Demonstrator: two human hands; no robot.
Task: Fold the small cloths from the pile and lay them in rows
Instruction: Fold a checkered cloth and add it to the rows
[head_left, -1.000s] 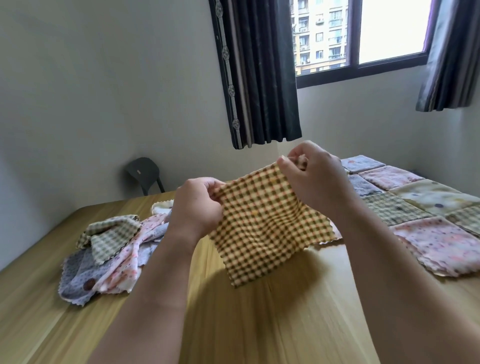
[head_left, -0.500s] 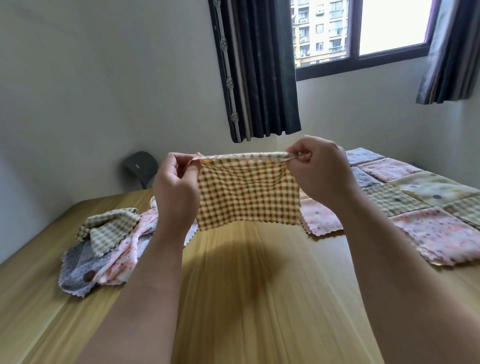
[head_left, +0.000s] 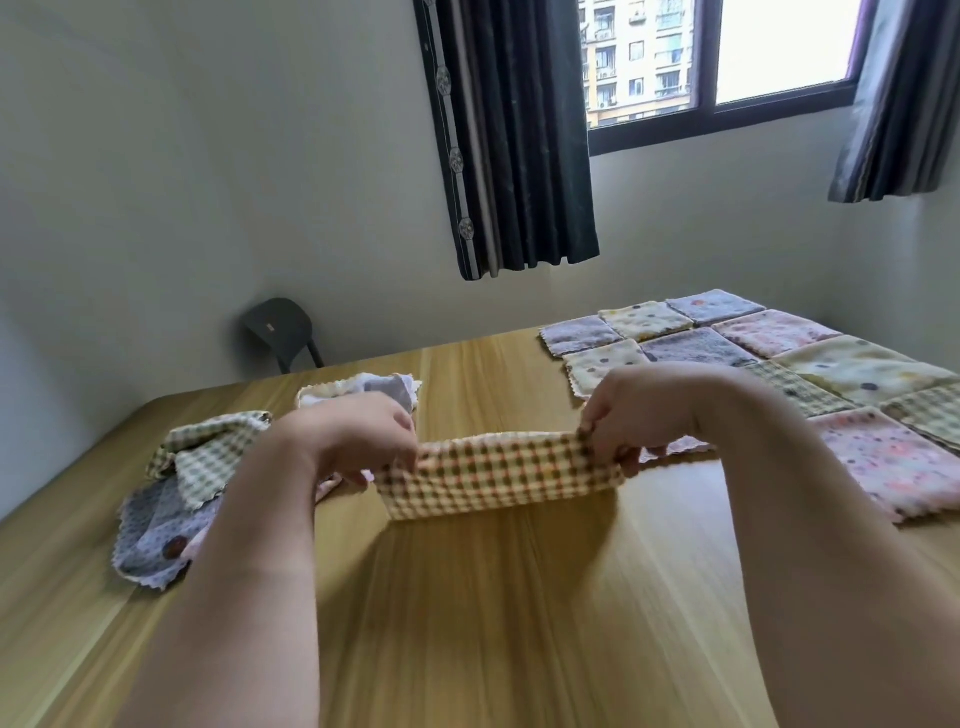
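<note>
Checked cloth (head_left: 498, 478), yellow and brown, hangs as a doubled band between our two hands in the head view, low over the wooden table (head_left: 519, 597), straight in front of us. Our left hand (head_left: 358, 441) pinches its left end with curled fingers and thumb. Our right hand (head_left: 634, 410) pinches the right end the same way, so both hands are grasping the cloth and it is stretched fairly taut between them. Its lower edge is at or just above the tabletop; we cannot tell whether it touches. To our left lies the loose pile (head_left: 197, 467) of unfolded cloths, green checked, lilac and pink, rumpled over one another. To our right, folded cloths (head_left: 779, 358) lie flat in neat rows, edge to edge, reaching toward the far wall under the window (head_left: 727, 57). We judge that we are midway through the fold. To do it well, we should hold both pinches level so the two layers' edges meet. We should then lower the band flat without letting the layers slip, and smooth it outward from the middle before any second fold. It should end as a square matching its neighbours, set just beside the nearest pink cloth (head_left: 893, 462) with edges in line, not overlapping.
</note>
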